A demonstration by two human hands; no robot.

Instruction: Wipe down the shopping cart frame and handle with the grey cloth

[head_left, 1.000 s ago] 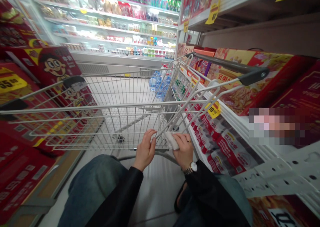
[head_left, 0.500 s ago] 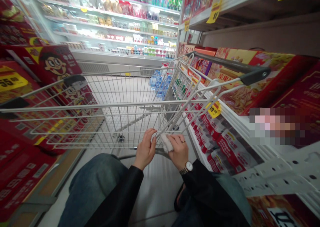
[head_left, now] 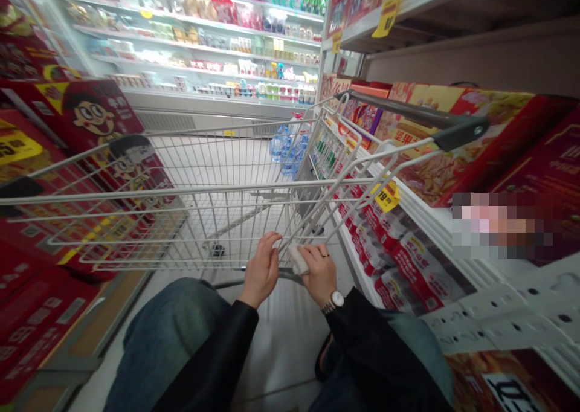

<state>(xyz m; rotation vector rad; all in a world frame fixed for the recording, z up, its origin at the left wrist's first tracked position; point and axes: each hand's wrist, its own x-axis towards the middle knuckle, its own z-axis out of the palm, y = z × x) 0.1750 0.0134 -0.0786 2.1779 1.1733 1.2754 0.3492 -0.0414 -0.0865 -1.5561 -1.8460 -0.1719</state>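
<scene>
Open floor (head_left: 278, 345) is seen below the near edge of the cart (head_left: 194, 192). There, a pale cloth (head_left: 296, 260), long axis pointing forward, is gripped by the right hand (head_left: 319, 273); the left hand (head_left: 261, 270) is half-curled, its hold unclear.

White cloth (head_left: 298, 261) partly hidden, packages (head_left: 194, 34) blurred

The right hand (head_left: 319, 273) hides part of the cloth; whether the left hand (head_left: 261, 270) touches the shopping cart (head_left: 194, 192), cut off at left, is unclear. A mosaic (head_left: 502, 225) masks something near the front edge of the right-hand shelf (head_left: 432, 235). Packages in the refrigerated display (head_left: 167, 105) are too small to name.
</scene>
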